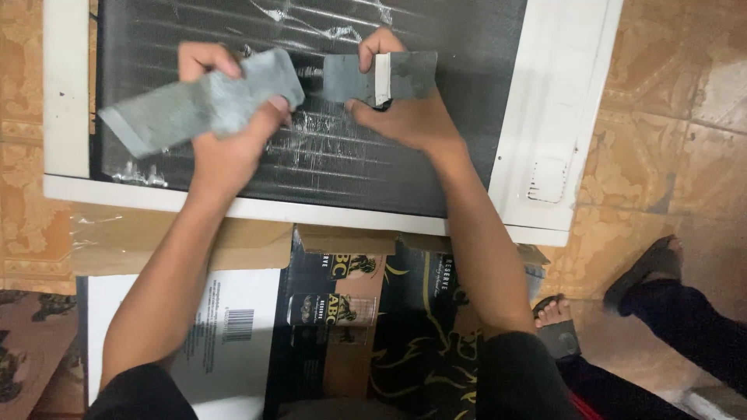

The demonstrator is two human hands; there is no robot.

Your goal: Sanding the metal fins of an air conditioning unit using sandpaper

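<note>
My left hand [226, 132] grips a long strip of grey tape [194, 101] that stretches out to the left. My right hand [405, 109] pinches a shorter piece of grey tape [408, 75] with a white band across it. Both hands hover over the black finned coil [467, 93] of a white-framed appliance [560, 117] lying flat on the floor. Shiny bent patches mark the fins between my hands.
Flattened cardboard boxes [257, 327] lie under my arms at the front. Patterned tan floor tiles [669, 155] surround the unit. Another person's foot in a dark sandal [646, 268] is at the right, and a bare foot [554, 311] shows beside my right knee.
</note>
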